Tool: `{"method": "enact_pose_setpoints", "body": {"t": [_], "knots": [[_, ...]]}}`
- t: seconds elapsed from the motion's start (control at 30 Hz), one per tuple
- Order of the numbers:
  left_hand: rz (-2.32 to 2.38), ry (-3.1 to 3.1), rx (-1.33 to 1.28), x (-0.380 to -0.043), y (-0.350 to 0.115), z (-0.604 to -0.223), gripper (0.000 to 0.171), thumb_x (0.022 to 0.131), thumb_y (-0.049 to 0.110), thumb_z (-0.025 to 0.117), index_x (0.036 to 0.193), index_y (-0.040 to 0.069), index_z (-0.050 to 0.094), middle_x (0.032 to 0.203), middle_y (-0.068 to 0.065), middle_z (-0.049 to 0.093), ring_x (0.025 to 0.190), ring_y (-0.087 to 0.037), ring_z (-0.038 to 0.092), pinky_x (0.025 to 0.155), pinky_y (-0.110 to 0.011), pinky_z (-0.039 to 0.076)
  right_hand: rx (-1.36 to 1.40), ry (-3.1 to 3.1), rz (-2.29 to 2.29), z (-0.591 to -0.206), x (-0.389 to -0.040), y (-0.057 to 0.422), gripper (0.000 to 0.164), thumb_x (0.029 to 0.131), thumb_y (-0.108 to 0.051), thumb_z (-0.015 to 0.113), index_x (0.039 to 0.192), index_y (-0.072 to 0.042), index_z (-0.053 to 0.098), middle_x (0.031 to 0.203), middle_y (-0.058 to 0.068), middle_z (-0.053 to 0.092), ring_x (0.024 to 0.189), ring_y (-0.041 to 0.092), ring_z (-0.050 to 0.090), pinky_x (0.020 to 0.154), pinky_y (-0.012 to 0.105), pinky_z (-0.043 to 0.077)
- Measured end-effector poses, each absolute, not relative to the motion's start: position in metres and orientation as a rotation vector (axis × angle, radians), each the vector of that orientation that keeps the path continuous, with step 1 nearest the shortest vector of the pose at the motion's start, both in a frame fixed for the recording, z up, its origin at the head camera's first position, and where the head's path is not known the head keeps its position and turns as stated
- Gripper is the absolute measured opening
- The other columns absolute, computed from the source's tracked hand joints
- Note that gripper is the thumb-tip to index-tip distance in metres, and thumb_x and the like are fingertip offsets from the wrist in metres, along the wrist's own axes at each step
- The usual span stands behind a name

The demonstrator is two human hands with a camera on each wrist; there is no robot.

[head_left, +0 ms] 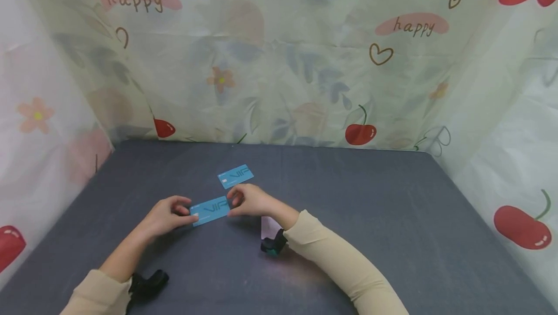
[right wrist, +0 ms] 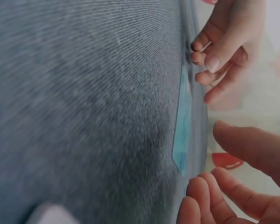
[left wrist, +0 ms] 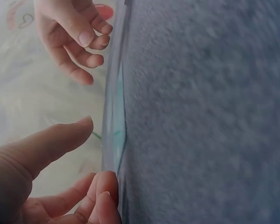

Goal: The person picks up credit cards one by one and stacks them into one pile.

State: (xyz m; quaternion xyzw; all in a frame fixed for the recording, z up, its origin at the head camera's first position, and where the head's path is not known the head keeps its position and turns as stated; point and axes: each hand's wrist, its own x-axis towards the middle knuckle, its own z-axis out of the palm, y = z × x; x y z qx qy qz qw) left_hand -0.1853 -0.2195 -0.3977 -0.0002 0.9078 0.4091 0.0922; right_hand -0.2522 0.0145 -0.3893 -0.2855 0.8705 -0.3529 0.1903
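A blue card with VIP lettering lies flat on the dark table, between the two hands. At its left end is my left hand, whose thumb overlaps the card's corner in the head view. The left wrist view shows that thumb raised apart from the loosely bent fingers, nothing pinched between them. My right hand hovers at the card's right end. Its thumb and fingers also stand apart in the right wrist view, with the card in front of them. A second blue VIP card lies just beyond.
A pale pink flat item lies under the right forearm, partly hidden by it and by the black wrist camera. The dark cloth-covered table is enclosed by printed curtains behind and at both sides.
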Motion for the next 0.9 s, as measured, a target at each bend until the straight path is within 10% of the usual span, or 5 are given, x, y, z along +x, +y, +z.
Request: {"method": "enact_pose_setpoints", "body": {"t": [0.9], "knots": [[1.148,2.706,-0.032,-0.189,-0.219,-0.401,0.061,0.073,0.016,0.077,0.121,-0.010,0.049,0.084,-0.011,0.057,0.073,-0.019,0.050,0.062,-0.028,0.040,-0.634,2.570,-0.788,-0.397,-0.260,-0.012,0.048,0.075,-0.015,0.077,0.119,-0.009,0.057,0.100,0.006,0.061,0.082,0.012,0.051,0.070,0.022,0.042]]}}
